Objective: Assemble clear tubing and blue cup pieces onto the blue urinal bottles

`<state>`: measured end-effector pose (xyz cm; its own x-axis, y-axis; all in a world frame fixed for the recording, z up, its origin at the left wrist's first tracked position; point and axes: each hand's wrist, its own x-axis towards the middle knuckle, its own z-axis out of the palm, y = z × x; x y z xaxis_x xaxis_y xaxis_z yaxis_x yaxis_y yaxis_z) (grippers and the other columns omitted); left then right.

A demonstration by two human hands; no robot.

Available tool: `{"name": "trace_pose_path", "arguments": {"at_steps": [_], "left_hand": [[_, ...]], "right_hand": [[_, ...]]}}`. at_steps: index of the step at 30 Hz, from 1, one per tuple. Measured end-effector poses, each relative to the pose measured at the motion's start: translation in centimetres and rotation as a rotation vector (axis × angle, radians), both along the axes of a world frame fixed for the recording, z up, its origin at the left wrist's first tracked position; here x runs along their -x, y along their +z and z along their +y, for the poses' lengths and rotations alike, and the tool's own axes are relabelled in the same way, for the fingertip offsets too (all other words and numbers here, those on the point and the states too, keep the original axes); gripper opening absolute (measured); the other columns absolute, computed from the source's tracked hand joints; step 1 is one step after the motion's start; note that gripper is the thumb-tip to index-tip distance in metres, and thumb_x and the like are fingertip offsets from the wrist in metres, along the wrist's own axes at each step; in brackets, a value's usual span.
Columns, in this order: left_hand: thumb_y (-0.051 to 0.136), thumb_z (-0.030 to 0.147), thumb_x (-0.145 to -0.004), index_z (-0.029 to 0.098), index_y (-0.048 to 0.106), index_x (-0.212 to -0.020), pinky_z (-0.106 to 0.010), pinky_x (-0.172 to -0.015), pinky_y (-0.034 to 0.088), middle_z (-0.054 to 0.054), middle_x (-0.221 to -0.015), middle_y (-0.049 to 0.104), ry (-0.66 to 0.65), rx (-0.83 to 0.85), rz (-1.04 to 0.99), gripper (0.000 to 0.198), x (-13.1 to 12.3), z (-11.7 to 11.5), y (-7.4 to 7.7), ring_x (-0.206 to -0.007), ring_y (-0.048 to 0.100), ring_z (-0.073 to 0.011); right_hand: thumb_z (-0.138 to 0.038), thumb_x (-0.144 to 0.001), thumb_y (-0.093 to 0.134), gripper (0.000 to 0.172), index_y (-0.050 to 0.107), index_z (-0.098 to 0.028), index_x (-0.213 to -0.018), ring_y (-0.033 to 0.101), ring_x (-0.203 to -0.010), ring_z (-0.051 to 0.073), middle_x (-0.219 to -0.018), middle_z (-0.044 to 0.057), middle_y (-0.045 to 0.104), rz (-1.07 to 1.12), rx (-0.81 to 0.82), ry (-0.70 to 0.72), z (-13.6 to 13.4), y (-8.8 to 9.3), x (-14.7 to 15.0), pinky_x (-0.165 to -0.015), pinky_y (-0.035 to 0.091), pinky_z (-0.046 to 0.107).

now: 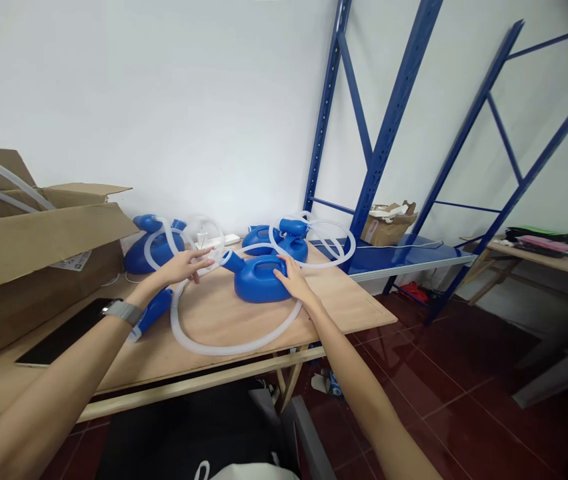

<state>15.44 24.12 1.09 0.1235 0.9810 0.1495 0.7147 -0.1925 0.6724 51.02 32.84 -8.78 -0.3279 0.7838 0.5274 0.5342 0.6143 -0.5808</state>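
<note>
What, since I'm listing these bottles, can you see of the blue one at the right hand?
The blue bottle looks like smooth plastic, with a rounded body, a handle across the top with a gap beneath, and a neck slanting up to the left. It sits upright on the wooden table. The right hand holds its right end. Whether any tube joins the neck is unclear.

The right hand (pixel 294 280) clasps a blue bottle (pixel 257 285).

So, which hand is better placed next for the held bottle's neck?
Probably the left hand: it's nearer the neck, while the right hand holds the opposite end of the blue handled bottle.
</note>
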Motion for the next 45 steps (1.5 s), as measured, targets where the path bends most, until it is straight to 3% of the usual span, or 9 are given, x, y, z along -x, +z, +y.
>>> {"name": "trace_pose_path", "arguments": {"at_steps": [3,6,13,17,22,28,36,41,45], "left_hand": [[0.068,0.066,-0.085,0.017,0.056,-0.155,-0.027,-0.059,0.054,-0.012,-0.100,0.081,-0.064,-0.001,0.051,0.086,-1.9,0.2,1.1,-0.067,0.075,-0.0233],[0.069,0.069,-0.082,0.019,0.061,-0.151,-0.027,-0.051,0.050,-0.019,-0.132,0.073,-0.079,0.036,0.079,0.085,-3.1,0.3,2.3,-0.069,0.077,-0.0246],[0.072,0.066,-0.083,0.013,0.070,-0.140,-0.031,-0.068,0.055,-0.010,-0.086,0.081,-0.133,0.053,0.194,0.078,-3.0,1.1,3.5,-0.063,0.075,-0.0250],[0.077,0.061,-0.082,0.012,0.073,-0.136,-0.033,-0.077,0.057,-0.008,-0.075,0.079,-0.118,0.031,0.212,0.073,-3.6,1.4,3.2,-0.069,0.078,-0.0275],[0.070,0.056,-0.092,0.012,0.069,-0.139,-0.034,-0.081,0.057,-0.008,-0.075,0.079,-0.010,-0.078,0.135,0.064,-4.6,0.2,1.0,-0.076,0.079,-0.0289],[0.048,0.051,-0.106,0.015,0.055,-0.154,-0.035,-0.093,0.054,-0.019,-0.137,0.069,0.090,-0.342,0.164,0.061,-6.1,-1.1,-3.4,-0.059,0.069,-0.0147],[0.047,0.046,-0.108,0.016,0.044,-0.160,-0.035,-0.090,0.049,-0.022,-0.131,0.067,0.286,-0.444,0.383,0.060,-8.1,-1.7,-5.2,-0.112,0.068,-0.0314],[0.052,0.053,-0.104,0.014,0.044,-0.158,-0.038,-0.091,0.049,-0.024,-0.128,0.069,0.209,-0.410,0.535,0.068,-7.1,-1.8,-3.5,-0.110,0.069,-0.0348],[0.046,0.065,-0.102,0.014,0.074,-0.124,-0.039,-0.086,0.049,-0.022,-0.106,0.076,0.070,-0.342,0.723,0.062,-6.3,-0.8,0.3,-0.100,0.072,-0.0360]], "right_hand": [[-0.043,-0.098,0.061,0.057,0.052,-0.028,-0.152,0.046,-0.144,0.030,-0.147,0.011,0.055,-0.029,-0.012,0.029,0.1,0.4,0.0,-0.125,0.032,0.050],[-0.044,-0.100,0.058,0.060,0.047,-0.032,-0.158,0.047,-0.141,0.029,-0.140,0.009,0.055,-0.046,0.015,0.054,-0.1,0.6,-0.3,-0.125,0.032,0.049],[-0.047,-0.102,0.055,0.063,0.043,-0.032,-0.161,0.042,-0.145,0.030,-0.142,0.011,0.052,-0.068,0.041,0.063,-0.3,0.4,-0.6,-0.126,0.030,0.051],[-0.050,-0.102,0.054,0.066,0.039,-0.032,-0.164,0.039,-0.148,0.031,-0.151,0.011,0.049,-0.098,0.055,0.068,0.0,0.7,-0.6,-0.128,0.026,0.051],[-0.049,-0.102,0.052,0.067,0.039,-0.029,-0.165,0.039,-0.149,0.031,-0.153,0.012,0.049,-0.138,0.065,0.049,0.3,0.8,-0.6,-0.128,0.025,0.051],[-0.048,-0.100,0.055,0.063,0.045,-0.031,-0.160,0.043,-0.150,0.031,-0.157,0.012,0.049,-0.075,0.094,0.054,0.4,0.6,-0.5,-0.128,0.028,0.052],[-0.047,-0.100,0.053,0.065,0.044,-0.022,-0.160,0.042,-0.152,0.031,-0.159,0.016,0.049,-0.094,0.101,0.045,0.4,0.8,-0.2,-0.129,0.026,0.048],[-0.045,-0.099,0.058,0.056,0.051,-0.024,-0.151,0.048,-0.146,0.031,-0.153,0.015,0.052,-0.126,0.129,0.016,0.5,1.4,-0.4,-0.126,0.032,0.049],[-0.064,-0.100,0.055,0.049,0.068,-0.022,-0.121,0.063,-0.123,0.032,-0.123,0.012,0.070,-0.206,0.238,0.064,0.9,4.3,0.3,-0.117,0.041,0.051]]}}
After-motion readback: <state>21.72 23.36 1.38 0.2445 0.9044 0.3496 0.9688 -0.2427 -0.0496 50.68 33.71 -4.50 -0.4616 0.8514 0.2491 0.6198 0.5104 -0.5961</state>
